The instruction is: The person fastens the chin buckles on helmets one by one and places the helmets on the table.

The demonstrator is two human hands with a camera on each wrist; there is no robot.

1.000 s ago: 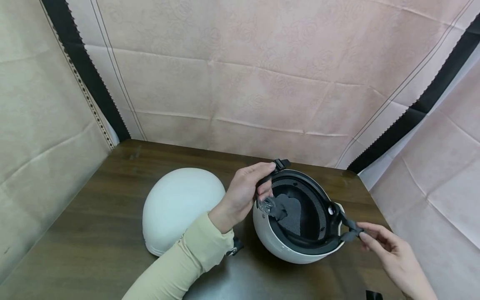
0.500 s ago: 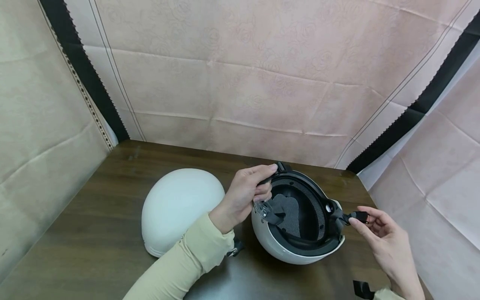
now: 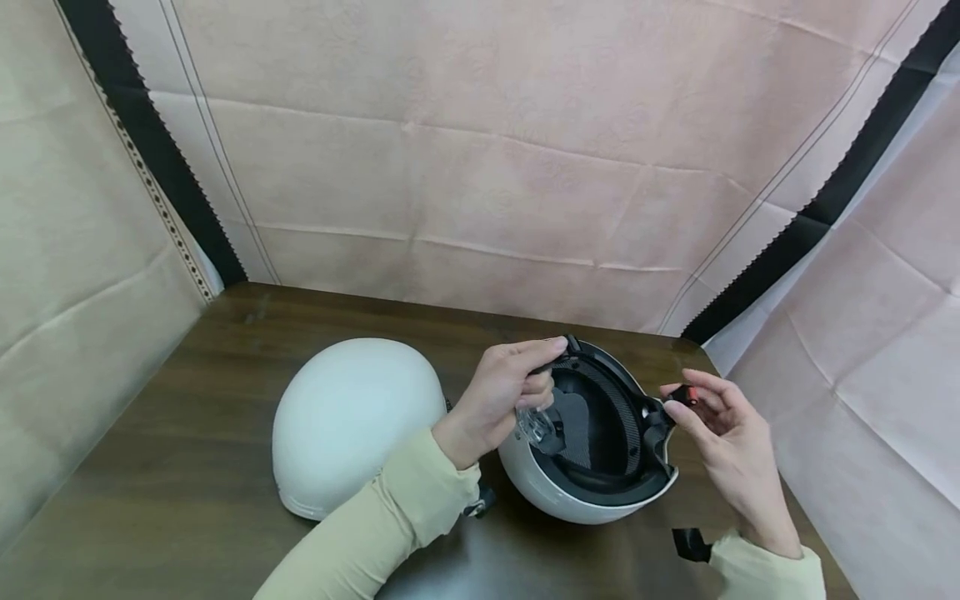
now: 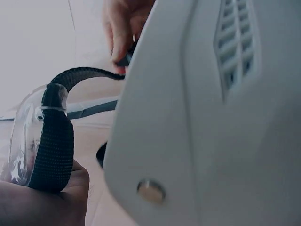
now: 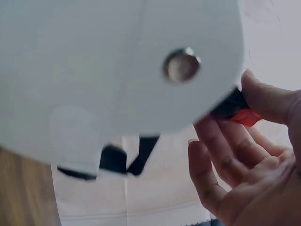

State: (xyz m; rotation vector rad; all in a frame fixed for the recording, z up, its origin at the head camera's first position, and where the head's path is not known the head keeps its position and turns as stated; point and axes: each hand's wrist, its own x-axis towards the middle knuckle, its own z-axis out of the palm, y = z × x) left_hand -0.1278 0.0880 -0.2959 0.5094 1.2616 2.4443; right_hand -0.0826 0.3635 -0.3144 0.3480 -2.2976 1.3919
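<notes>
A white helmet [image 3: 555,493] lies upside down, its black padded inside facing up. My left hand [image 3: 498,400] pinches the black chin strap [image 4: 54,150] between thumb and fingers at the helmet's far left side. A clear plastic piece [image 4: 28,136] sits around that strap, close to the hand. At the helmet's right rim, my right hand [image 3: 723,433] pinches a black buckle with a red part [image 3: 682,395]. In the right wrist view the helmet shell [image 5: 94,70] hides part of this buckle.
A second white helmet [image 3: 356,425] stands dome up to the left, with a black buckle [image 3: 482,502] beside it under my left forearm. A black tab [image 3: 691,544] shows by the right sleeve. Pale fabric walls [image 3: 450,167] surround the brown wooden table [image 3: 150,467].
My right hand has moved left and up toward the helmet's rim, going from the grey strap to the buckle with the red part. My left hand keeps its hold and shifts slightly right.
</notes>
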